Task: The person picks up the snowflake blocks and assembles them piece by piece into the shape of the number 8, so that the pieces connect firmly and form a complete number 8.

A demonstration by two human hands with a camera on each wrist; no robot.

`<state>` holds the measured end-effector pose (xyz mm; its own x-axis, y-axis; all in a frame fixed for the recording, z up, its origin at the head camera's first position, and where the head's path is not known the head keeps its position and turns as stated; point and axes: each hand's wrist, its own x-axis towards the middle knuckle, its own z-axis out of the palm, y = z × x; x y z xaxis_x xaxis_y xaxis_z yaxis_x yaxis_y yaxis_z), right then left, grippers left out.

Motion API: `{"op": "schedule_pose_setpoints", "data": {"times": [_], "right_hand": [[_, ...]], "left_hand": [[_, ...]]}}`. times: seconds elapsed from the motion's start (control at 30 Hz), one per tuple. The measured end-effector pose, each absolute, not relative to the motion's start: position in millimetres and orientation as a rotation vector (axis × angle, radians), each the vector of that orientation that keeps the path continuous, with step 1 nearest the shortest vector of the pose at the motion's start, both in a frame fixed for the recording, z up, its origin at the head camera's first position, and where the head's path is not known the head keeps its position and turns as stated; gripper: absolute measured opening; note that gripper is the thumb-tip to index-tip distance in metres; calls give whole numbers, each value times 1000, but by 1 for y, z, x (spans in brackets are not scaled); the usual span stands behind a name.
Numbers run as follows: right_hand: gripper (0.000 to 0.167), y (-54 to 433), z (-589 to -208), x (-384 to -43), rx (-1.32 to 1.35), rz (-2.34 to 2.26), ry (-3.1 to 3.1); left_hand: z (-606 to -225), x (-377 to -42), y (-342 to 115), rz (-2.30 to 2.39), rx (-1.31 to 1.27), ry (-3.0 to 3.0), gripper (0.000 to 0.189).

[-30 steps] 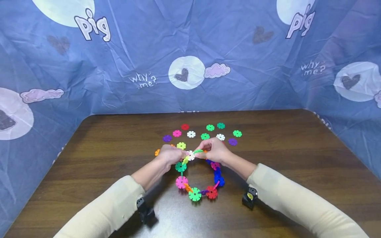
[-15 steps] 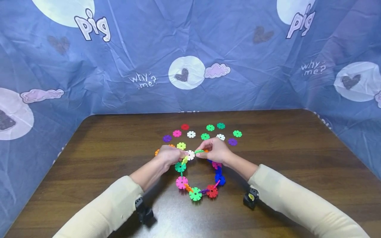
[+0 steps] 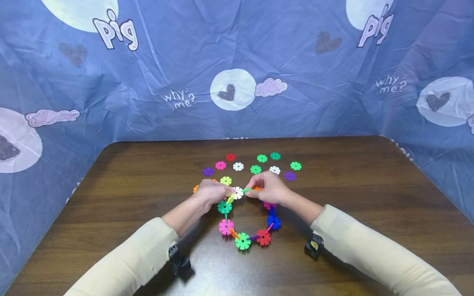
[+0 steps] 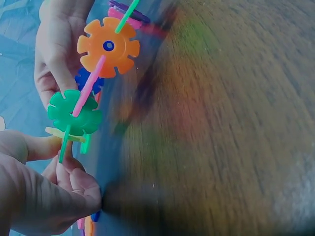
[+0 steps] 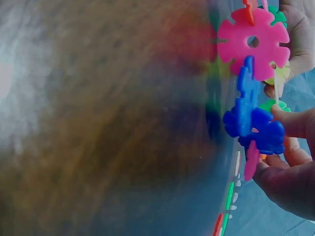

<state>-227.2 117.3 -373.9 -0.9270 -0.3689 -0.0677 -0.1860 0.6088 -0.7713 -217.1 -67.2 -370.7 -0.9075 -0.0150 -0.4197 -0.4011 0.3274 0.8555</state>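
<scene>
A ring-shaped chain of slotted interlocking plastic discs hangs between the hands, its near side made up of a green disc (image 3: 242,241), a red disc (image 3: 263,237) and others. At its far side my left hand (image 3: 212,192) pinches a white disc (image 3: 238,193). Beside it, my right hand (image 3: 270,187) pinches a light green disc (image 3: 247,190), seen nearly edge-on against the white one. Whether the two are slotted together cannot be told. The left wrist view shows an orange disc (image 4: 120,56) of the chain; a pink disc (image 5: 234,40) and a blue disc (image 5: 269,132) show in the right wrist view.
Loose discs lie on the brown wooden table (image 3: 111,197) beyond the hands, among them a red disc (image 3: 231,157), a yellow disc (image 3: 226,180) and a purple disc (image 3: 290,176). A blue printed cloth (image 3: 185,61) hangs behind the table.
The light green disc has turned slightly and now slopes against the white disc, with more of an orange disc showing at the right fingers. Both hands have stayed almost in place.
</scene>
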Motion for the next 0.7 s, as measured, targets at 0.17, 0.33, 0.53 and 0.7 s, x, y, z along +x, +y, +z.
{"op": "schedule_pose_setpoints", "data": {"times": [0.17, 0.33, 0.53, 0.7], "right_hand": [[6, 118, -374, -226, -504, -1261, 2601], [6, 116, -374, -226, -502, -1293, 2584], [6, 114, -374, -226, -502, -1298, 2591], [6, 117, -372, -228, -435, -1269, 2572]], "left_hand": [[-371, -218, -65, 1575, -372, 2292, 20], [-371, -219, -64, 1577, -392, 2302, 9], [-370, -220, -64, 1531, -379, 2349, 9], [-371, -221, -64, 1583, -352, 2271, 20]]}}
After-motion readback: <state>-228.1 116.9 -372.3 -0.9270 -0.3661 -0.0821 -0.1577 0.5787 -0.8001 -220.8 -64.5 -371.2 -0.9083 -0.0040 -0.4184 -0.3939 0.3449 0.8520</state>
